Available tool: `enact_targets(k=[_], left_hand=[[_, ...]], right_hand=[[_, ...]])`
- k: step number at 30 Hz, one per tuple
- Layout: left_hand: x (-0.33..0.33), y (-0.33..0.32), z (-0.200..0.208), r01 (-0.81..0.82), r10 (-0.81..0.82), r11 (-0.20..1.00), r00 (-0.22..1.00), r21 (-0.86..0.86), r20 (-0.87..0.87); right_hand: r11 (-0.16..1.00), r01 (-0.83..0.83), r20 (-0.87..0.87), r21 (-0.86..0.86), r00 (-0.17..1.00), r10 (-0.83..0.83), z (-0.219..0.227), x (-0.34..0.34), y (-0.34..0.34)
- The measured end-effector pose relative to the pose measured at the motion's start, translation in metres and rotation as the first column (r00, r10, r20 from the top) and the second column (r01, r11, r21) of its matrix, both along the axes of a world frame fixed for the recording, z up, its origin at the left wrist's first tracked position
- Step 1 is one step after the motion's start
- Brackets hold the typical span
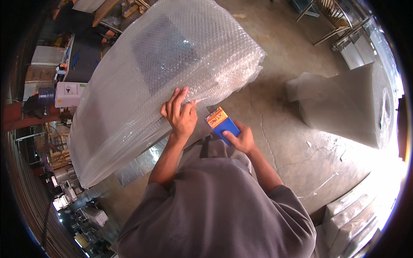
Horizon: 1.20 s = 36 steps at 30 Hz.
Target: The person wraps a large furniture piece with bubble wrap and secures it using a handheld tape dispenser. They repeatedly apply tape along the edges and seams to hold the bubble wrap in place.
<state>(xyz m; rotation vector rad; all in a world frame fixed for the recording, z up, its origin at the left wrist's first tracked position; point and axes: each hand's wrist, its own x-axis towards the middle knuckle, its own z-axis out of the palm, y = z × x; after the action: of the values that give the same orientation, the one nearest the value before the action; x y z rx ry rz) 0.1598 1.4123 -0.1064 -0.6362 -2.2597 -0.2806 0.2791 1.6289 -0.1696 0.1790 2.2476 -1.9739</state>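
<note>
A large bulky item in clear bubble wrap fills the upper left, with a darker rectangular patch showing through the plastic. My left hand rests on the near edge of this wrap, its fingers stretched out and partly spread, gripping nothing. Just right of it, my right hand is closed around a flat blue-and-orange case, thumb across its blue face. The case's orange end points up and left toward the wrap, close to its edge. What kind of case it is, I cannot make out.
A big roll of bubble wrap lies on the concrete floor to the right. Wrapped flat packages are stacked at the lower right. A metal-framed chair stands at the far right. Cluttered shelves and a pale purple box line the left.
</note>
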Motion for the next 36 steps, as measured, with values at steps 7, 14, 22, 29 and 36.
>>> enact_targets(k=[7,14,22,29,36], left_hand=[[-0.004,-0.001,0.004,0.025,-0.025,0.999,1.000,0.040,-0.012],[-0.003,-0.007,0.015,0.052,-0.048,0.996,0.997,-0.069,0.053],[0.001,-0.004,0.029,0.024,0.003,0.952,0.996,-0.307,0.086],[0.022,0.011,-0.020,0.483,-0.291,0.757,0.852,-0.440,0.435],[0.000,0.011,-0.080,0.341,-0.069,-0.086,0.935,-0.936,0.347]], right_hand=[[0.997,0.005,-0.018,0.073,1.000,-0.004,-0.022,-0.006,-0.005],[0.993,-0.027,0.108,0.112,0.994,0.015,-0.032,-0.038,-0.016],[0.979,0.030,0.158,0.200,0.985,-0.063,-0.047,-0.029,-0.029],[0.952,0.009,0.264,0.305,0.960,-0.094,-0.098,-0.029,-0.019],[0.962,0.133,0.498,0.239,0.834,-0.239,-0.141,-0.031,-0.025]])
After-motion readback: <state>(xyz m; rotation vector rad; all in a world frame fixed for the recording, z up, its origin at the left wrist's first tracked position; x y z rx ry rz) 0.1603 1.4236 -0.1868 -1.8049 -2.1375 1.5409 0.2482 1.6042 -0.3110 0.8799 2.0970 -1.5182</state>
